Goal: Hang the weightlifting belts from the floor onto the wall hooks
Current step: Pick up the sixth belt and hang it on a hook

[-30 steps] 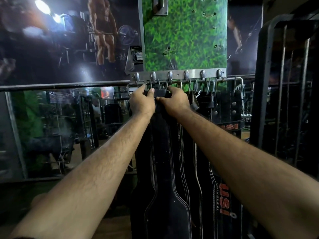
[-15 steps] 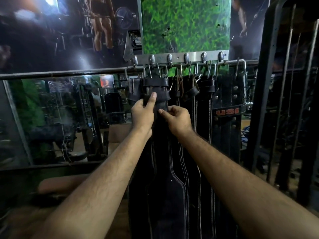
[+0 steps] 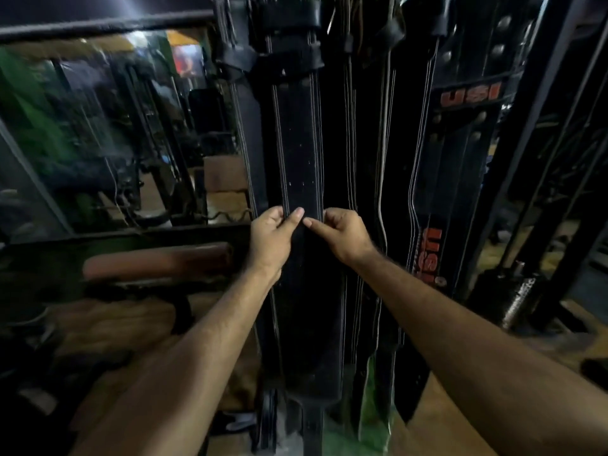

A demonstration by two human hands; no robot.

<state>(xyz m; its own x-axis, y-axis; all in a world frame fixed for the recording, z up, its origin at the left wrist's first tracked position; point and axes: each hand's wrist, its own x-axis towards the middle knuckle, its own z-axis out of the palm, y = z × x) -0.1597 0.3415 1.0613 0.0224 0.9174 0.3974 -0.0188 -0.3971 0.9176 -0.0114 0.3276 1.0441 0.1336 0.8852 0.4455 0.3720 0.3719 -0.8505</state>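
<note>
1. The black belt (image 3: 301, 153) hangs straight down in the middle of the view, white stitching running along both long edges; its top passes out of the frame, so the hooks cannot be seen.
2. Just left of this belt hangs a narrower dark strap (image 3: 250, 133), and beyond that a mirror (image 3: 108, 126); little free room shows on that side.
3. Just right of the belt hang more dark belts packed edge to edge, the farthest being a USI belt (image 3: 460, 153) with orange lettering. Right of that stands a black metal rack (image 3: 539, 143).
4. Below the belt's widened lower end lies wooden floor (image 3: 427, 419), and a padded bench (image 3: 158, 258) sits low to the left.
5. The left hand (image 3: 271, 236) grips the belt's left edge at mid height, thumb laid across the front face, fingers curled behind.
6. The right hand (image 3: 345, 235) pinches the belt's right edge at the same height, thumb tip nearly touching the left thumb.
7. Both forearms reach up and forward, converging on the belt.
</note>
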